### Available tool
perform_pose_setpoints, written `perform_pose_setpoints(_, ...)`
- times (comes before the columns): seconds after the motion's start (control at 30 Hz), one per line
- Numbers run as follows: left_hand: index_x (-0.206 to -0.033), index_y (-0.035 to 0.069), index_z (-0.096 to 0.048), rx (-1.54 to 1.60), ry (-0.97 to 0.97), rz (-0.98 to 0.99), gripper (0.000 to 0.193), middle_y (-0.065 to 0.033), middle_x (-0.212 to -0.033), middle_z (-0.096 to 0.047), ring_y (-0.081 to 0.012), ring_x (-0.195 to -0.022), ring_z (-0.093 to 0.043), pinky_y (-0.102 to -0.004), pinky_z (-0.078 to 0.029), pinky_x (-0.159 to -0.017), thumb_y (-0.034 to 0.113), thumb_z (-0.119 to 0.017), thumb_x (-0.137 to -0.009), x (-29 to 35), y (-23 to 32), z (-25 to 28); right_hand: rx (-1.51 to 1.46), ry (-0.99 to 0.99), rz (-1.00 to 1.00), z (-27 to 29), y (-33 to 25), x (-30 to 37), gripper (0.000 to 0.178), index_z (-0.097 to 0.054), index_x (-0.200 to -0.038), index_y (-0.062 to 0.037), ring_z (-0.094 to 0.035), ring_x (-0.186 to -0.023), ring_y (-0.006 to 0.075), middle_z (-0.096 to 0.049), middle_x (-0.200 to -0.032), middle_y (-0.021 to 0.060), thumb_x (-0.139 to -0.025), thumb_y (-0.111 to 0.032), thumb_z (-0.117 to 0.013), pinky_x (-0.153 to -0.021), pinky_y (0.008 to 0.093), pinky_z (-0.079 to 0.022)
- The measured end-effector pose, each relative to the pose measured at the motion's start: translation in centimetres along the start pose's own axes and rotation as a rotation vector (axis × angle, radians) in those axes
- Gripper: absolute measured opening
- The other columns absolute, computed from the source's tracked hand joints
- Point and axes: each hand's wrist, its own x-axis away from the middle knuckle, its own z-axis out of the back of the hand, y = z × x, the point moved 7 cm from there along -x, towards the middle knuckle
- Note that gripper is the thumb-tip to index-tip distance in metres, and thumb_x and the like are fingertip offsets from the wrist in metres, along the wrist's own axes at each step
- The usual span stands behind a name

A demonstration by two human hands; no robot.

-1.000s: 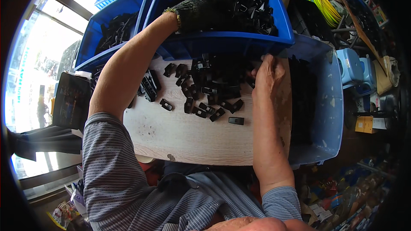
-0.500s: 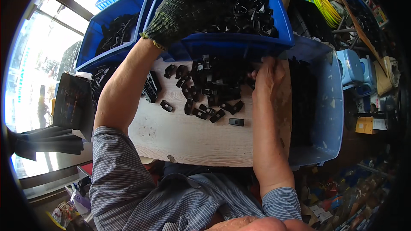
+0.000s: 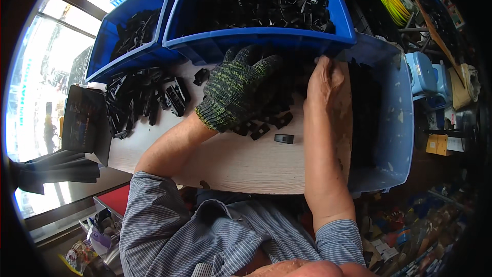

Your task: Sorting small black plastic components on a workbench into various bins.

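Observation:
My left hand (image 3: 238, 82), in a dark green knitted glove, lies over a pile of small black plastic parts (image 3: 261, 129) on the table. Its fingers are stretched out and slightly spread, hiding most of the pile. At the pile's right end, below the front wall of the big blue bin, is my bare right hand (image 3: 326, 79). Its fingers are bent and close together; whatever they hold is lost in shadow. One black part (image 3: 283, 138) rests apart from the pile, nearer to me.
Black parts fill the big blue bin (image 3: 266, 32) and a smaller blue bin (image 3: 166, 13). Longer black pieces (image 3: 136, 92) are heaped at the table's left. A worn blue tub (image 3: 397, 118) stands against the right edge of the pale wooden table (image 3: 230, 177).
My gloved left hand has come down from over the big blue bin onto the pile. My right hand has stayed nearly in place.

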Motion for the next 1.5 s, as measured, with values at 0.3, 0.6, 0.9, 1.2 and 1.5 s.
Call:
perform_pose_setpoints(0.3,-0.125,0.013,-0.066,0.059,0.091,-0.031,0.043,-0.0199,-0.124,-0.062,-0.0396,-0.111,-0.06,-0.049,-0.053,-0.09,0.018,-0.073,-0.083,0.6,-0.8,2.1,-0.019,-0.008,-0.03,0.1,0.3,0.1,0.033,-0.065,-0.091,0.0041,-0.057,-0.07,0.0194,-0.062,-0.076,0.0127,-0.095,-0.024,-0.05,-0.07,0.0357,-0.047)
perform_pose_setpoints(0.6,-0.122,0.005,-0.066,0.251,0.219,-0.119,0.04,-0.013,-0.098,-0.072,-0.0288,-0.085,-0.072,-0.0371,-0.058,-0.074,0.009,-0.073,-0.083,0.1,-0.6,4.3,-0.174,-0.086,-0.225,-0.5,0.6,0.7,0.022,-0.065,-0.095,-0.0043,-0.05,-0.055,0.0104,-0.059,-0.086,0.0043,-0.095,-0.023,-0.053,-0.052,0.0256,-0.045)
perform_pose_setpoints(0.9,-0.123,0.013,-0.065,-0.244,0.248,0.014,0.038,-0.0138,-0.113,-0.069,-0.0297,-0.1,-0.069,-0.0372,-0.056,-0.083,0.024,-0.072,-0.087,-7.1,-9.6,8.4,-0.169,-0.104,-0.234,-0.5,0.9,0.3,0.023,-0.064,-0.095,-0.0029,-0.048,-0.054,0.0109,-0.057,-0.085,0.004,-0.094,-0.022,-0.051,-0.052,0.0256,-0.044)
perform_pose_setpoints(1.2,-0.136,0.019,-0.056,-0.416,-0.237,0.325,0.052,-0.0198,-0.133,-0.059,-0.0371,-0.122,-0.058,-0.05,-0.047,-0.103,0.047,-0.06,-0.091,-12.6,-21.0,0.0,-0.144,-0.092,-0.254,-0.6,-0.2,0.9,0.021,-0.062,-0.091,-0.0058,-0.047,-0.054,0.0107,-0.055,-0.081,0.003,-0.093,-0.025,-0.052,-0.053,0.0258,-0.046)
perform_pose_setpoints(1.5,-0.137,0.021,-0.053,-0.428,-0.288,0.228,0.057,-0.0217,-0.132,-0.058,-0.0403,-0.122,-0.058,-0.0517,-0.046,-0.104,0.047,-0.062,-0.088,-12.6,-18.3,-0.3,-0.16,-0.076,-0.264,-0.3,1.1,0.5,0.021,-0.061,-0.088,-0.0071,-0.047,-0.052,0.0111,-0.055,-0.08,0.0025,-0.092,-0.026,-0.054,-0.052,0.026,-0.044)
